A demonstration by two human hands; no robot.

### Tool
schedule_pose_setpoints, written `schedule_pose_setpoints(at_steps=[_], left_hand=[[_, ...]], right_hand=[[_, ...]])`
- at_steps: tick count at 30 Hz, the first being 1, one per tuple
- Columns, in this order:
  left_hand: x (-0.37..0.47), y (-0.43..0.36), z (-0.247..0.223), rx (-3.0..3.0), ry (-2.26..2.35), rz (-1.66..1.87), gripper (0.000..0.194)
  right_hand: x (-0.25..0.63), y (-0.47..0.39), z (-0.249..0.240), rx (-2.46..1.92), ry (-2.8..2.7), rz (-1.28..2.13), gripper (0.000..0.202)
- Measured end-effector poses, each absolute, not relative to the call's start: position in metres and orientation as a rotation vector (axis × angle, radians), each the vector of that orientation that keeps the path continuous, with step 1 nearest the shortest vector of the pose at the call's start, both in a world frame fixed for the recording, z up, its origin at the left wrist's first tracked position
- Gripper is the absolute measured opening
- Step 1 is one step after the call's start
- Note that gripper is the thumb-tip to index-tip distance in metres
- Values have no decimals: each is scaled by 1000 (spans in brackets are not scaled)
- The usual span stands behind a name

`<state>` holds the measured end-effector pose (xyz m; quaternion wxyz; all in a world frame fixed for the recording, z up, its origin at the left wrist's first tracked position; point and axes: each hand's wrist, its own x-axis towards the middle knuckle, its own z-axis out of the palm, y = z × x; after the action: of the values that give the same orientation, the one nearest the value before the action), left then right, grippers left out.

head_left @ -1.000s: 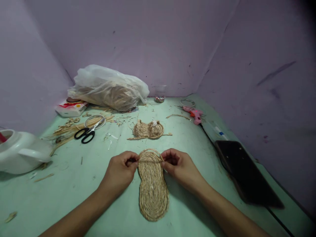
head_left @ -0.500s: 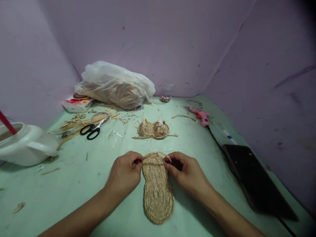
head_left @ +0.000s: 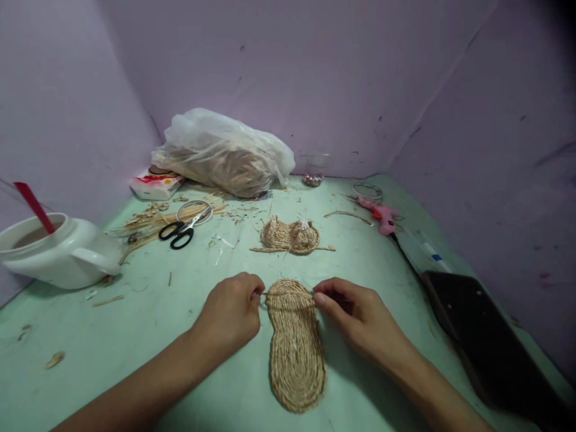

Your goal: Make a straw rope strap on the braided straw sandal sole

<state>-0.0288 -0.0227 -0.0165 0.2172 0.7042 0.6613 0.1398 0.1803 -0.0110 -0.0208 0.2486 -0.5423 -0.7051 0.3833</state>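
Note:
A sole-shaped piece of coiled straw cord (head_left: 297,354) lies flat on the table in front of me. Across its upper end runs a thin braided cord (head_left: 290,294), stretched between my hands. My left hand (head_left: 234,309) is closed around the cord's left end, just left of the sole. On the other side, my right hand (head_left: 351,309) pinches the cord between thumb and fingers at the sole's right edge. Beyond them sits a small woven slipper (head_left: 288,237) with white beads on it and a cord lying along its near side.
Black-handled scissors (head_left: 182,231) lie on straw strips at the left, by a white pot (head_left: 67,252). A plastic bag (head_left: 225,156) and a cup of beads (head_left: 314,179) stand at the back. To the right are a pink glue gun (head_left: 382,217) and a black phone (head_left: 481,336).
The cord, earlier loosely curved at the sole's top edge, is now pulled straight across its upper part. My hands have moved slightly apart. The whole view has shifted a little.

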Motion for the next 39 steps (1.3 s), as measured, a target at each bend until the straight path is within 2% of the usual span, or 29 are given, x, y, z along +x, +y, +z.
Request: schedule_pose_setpoints(at_steps=[6,13,28,39], left_hand=[[-29,-22,-19,1965,1752,432,19],[-27,-24,-20,1938,1823,430,18],[-25,-24,-15,1877,1805,379,17],[-23,-24,-18,1902,1840,342,15]], right_hand=[[185,-9,-26,-1461,-2110,844,16],[181,-11,-28,-1530,-2251,629,20],[182,-11,-24,-1515,-2229,712,18],[181,-12,-21,-1657,-2193,741,15]])
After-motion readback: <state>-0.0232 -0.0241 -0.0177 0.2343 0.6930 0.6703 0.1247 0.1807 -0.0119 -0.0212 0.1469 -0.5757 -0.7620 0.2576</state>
